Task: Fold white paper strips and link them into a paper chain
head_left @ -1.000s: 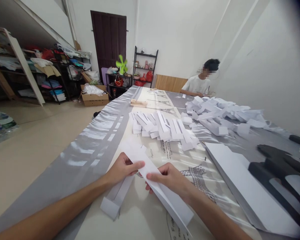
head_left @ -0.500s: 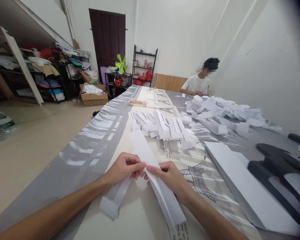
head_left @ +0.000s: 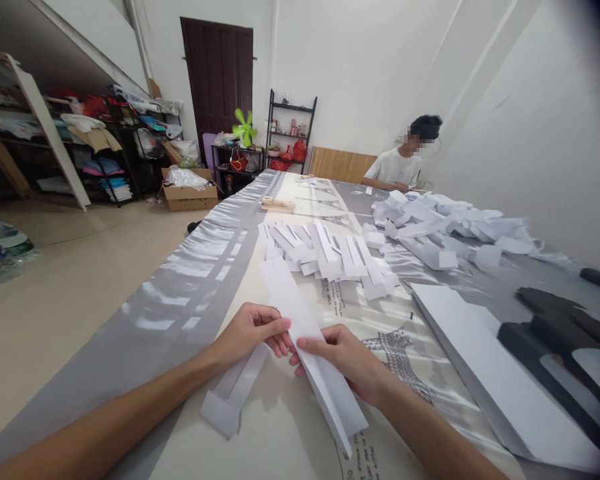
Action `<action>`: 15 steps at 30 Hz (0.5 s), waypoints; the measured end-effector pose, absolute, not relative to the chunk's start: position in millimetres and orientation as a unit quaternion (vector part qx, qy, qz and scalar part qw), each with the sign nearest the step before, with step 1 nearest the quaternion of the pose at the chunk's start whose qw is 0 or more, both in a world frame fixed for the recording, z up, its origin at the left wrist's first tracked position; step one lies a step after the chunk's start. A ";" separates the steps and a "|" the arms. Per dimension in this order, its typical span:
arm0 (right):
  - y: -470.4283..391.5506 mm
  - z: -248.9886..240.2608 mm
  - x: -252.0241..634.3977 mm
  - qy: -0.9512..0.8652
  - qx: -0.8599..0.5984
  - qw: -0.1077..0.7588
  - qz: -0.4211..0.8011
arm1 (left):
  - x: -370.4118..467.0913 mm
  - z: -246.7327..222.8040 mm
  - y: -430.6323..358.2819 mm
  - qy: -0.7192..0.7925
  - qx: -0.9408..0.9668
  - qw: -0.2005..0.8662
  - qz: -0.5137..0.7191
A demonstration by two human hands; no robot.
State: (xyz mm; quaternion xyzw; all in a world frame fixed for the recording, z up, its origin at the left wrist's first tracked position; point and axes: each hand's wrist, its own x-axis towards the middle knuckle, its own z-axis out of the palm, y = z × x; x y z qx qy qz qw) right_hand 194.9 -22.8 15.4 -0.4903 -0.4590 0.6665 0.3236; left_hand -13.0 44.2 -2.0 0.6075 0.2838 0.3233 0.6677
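A long folded white paper strip point(head_left: 300, 313) slants across the middle of the view, its near end pointing to the lower right. My left hand point(head_left: 260, 328) pinches its left edge between thumb and fingers. On its right side, my right hand point(head_left: 337, 353) grips the strip, thumb on top and fingers beneath. Another folded paper piece point(head_left: 235, 390) lies on the table under my left hand and wrist. Just beyond the held strip is a heap of folded white strips point(head_left: 325, 250).
A stack of white paper point(head_left: 480, 353) lies right, beside dark objects point(head_left: 555, 353). A larger paper pile point(head_left: 445, 223) is behind it, near a seated person point(head_left: 395, 167). A wooden object point(head_left: 277, 205) sits farther along the cloth-covered table point(head_left: 180, 280).
The held strip has shifted slightly, its near end now a little further left. My hands still grip it, with the right hand's fingers slightly moved.
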 end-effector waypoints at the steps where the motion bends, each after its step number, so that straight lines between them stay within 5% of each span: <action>1: -22.8 15.3 194.5 -0.460 -0.490 0.325 0.665 | -12.9 -1.9 44.4 0.285 0.607 0.668 0.322; 15: -23.3 12.1 191.4 -0.488 -0.491 0.340 0.636 | -12.9 -4.3 45.4 0.283 0.636 0.648 0.310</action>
